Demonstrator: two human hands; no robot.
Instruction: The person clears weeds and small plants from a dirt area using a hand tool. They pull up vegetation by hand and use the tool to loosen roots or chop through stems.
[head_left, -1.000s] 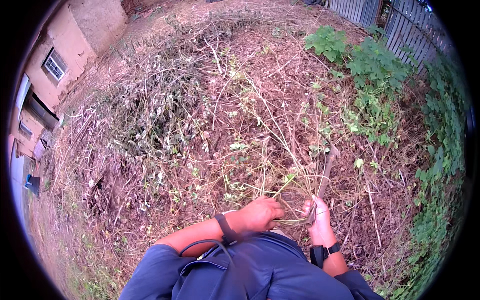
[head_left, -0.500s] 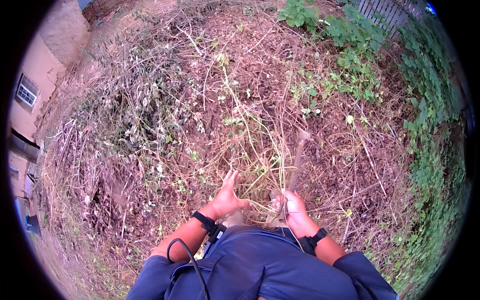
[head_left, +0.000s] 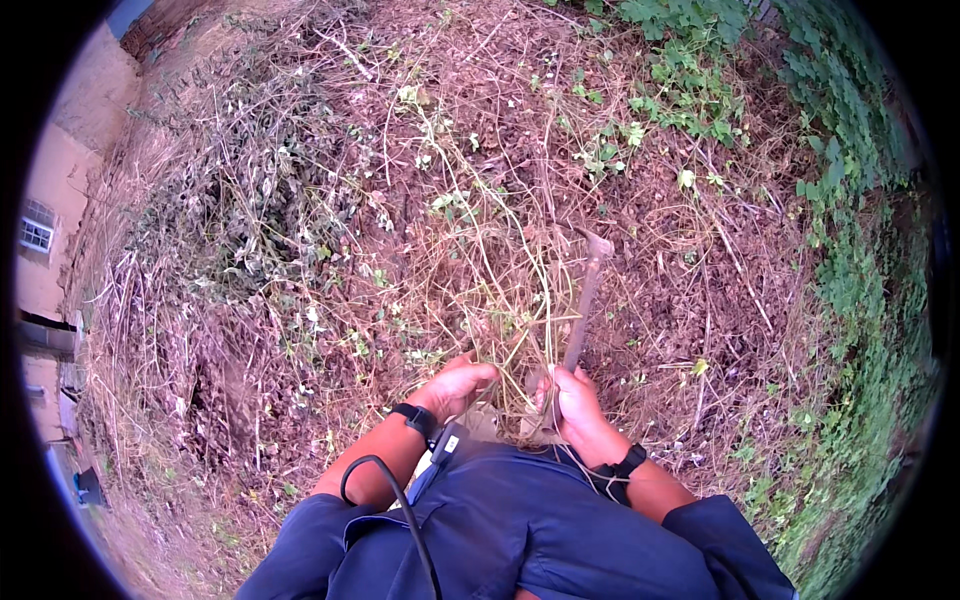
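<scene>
My right hand [head_left: 580, 402] is closed around the wooden handle of a hoe-like tool [head_left: 585, 305], whose small curved head points away from me. Pale dry vine stems [head_left: 543, 300] run into that same grip and trail past the wrist. To the left, my left hand [head_left: 458, 386] is curled at the near edge of the tangled vines [head_left: 490, 315], its thumb lying toward the right hand. Its fingers close round some of the stems, partly hidden by the hand itself. The tangle spreads over the ground in front of my legs.
A heap of wilted plants [head_left: 260, 200] lies at the left. Green leafy creepers [head_left: 850, 150] grow along the right side. Brown leaf litter and dry sticks [head_left: 735, 255] cover the ground. A building wall with a window [head_left: 38, 227] stands at the far left.
My left hand has gone from spread fingers to a curled grip on the vines. My right hand keeps the tool, which shows more clearly. The view has shifted slightly.
</scene>
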